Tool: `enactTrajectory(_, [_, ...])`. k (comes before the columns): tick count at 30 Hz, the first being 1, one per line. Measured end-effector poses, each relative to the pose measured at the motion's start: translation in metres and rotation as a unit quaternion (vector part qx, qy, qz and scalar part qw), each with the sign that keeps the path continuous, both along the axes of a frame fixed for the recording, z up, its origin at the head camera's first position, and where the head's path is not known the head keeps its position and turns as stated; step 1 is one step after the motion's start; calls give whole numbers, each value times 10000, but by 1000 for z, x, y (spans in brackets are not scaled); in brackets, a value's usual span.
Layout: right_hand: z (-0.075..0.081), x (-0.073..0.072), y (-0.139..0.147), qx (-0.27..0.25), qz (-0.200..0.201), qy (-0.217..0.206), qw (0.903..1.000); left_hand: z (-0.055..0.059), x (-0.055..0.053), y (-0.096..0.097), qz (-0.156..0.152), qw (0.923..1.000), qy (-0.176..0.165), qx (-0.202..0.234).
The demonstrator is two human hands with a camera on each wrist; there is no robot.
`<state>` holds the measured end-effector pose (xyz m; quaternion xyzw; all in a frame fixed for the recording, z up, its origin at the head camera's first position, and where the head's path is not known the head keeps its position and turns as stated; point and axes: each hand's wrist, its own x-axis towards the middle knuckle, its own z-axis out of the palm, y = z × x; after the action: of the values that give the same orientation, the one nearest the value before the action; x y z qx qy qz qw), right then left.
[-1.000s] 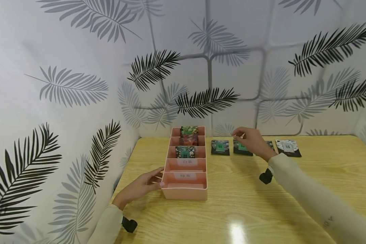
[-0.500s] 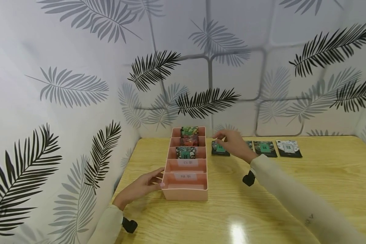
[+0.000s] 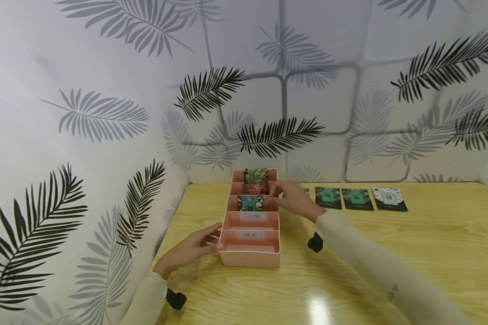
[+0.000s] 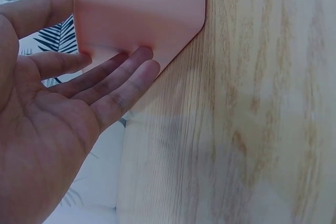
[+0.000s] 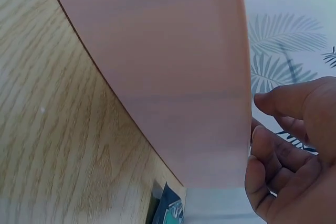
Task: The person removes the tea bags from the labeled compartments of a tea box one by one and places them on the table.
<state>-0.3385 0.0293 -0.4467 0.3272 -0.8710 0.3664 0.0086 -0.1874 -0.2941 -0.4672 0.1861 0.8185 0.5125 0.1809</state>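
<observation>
A pink divided storage box point(image 3: 250, 259) stands on the wooden table. My left hand point(image 3: 193, 249) holds its near left side; in the left wrist view, fingertips point(image 4: 143, 53) press against the outer wall and the upper digits reach the rim. Over the box's right rim, beside the third compartment from the front, is my right hand point(image 3: 296, 200). Its fingers point(image 5: 257, 169) are loosely bent at the rim in the right wrist view, with nothing visible between them; one tip is hidden behind the wall. A dark floral tea packet point(image 3: 251, 203) lies in that compartment.
Behind it sit a red packet point(image 3: 255, 187) and a green packet point(image 3: 255, 174) in their own compartments. The front two bear white labels point(image 3: 250, 234). Right of the box lies a row of packets, including a dark one point(image 3: 328, 197) and a white-and-black one point(image 3: 389, 198).
My right hand has moved left from above the row of packets to the box's right rim. The left hand and the box stay in place; the head view shifts slightly.
</observation>
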Motion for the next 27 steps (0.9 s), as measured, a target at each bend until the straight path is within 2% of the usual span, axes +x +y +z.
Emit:
enactTrajectory(6, [1,4,-11,134,138,-192,9996,0,0,0,22,10000,20,-40])
enactTrajectory(13, [2,10,-21,193,59,-419,9989,2,1,1,12,10000,48,-35])
enactTrajectory(22, [6,11,-29,-169,153,-336,9992,0,-2,1,-51,10000,7,57])
enactTrajectory(27, [2,11,-35,-87,137,-112,9998,0,0,0,-18,10000,-48,50])
